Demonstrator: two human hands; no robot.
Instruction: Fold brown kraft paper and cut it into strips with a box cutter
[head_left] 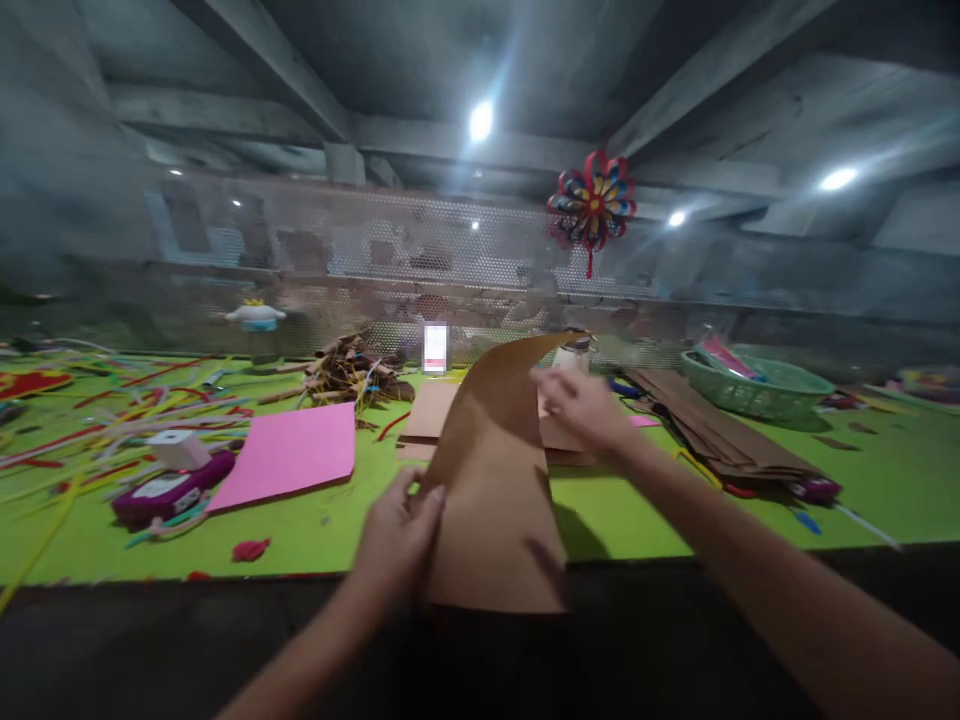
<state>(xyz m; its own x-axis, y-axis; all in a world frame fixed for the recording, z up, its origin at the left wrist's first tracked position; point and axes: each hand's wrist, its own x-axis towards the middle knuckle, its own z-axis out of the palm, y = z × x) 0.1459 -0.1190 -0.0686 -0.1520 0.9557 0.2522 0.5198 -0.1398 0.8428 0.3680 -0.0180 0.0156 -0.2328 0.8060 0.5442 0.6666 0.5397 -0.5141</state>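
Note:
A long sheet of brown paper (495, 500) hangs over the near edge of the green table, its upper end curling back to the right. My left hand (397, 530) pinches the sheet's left edge between thumb and fingers. Higher up on the right, my right hand (577, 405) is closed at the curled part of the sheet; its fingertips are blurred. Flat brown pieces (431, 410) lie on the table behind the held sheet. To the left is a pink sheet (296, 452).
Stacked brown paper (720, 430) and a green basket (757, 385) are at the right. Coloured pipe cleaners, a purple device (172, 490) and a white block (180, 450) lie left. A brown scrap pile (352, 370), phone (436, 347) and mesh screen (480, 235) stand behind.

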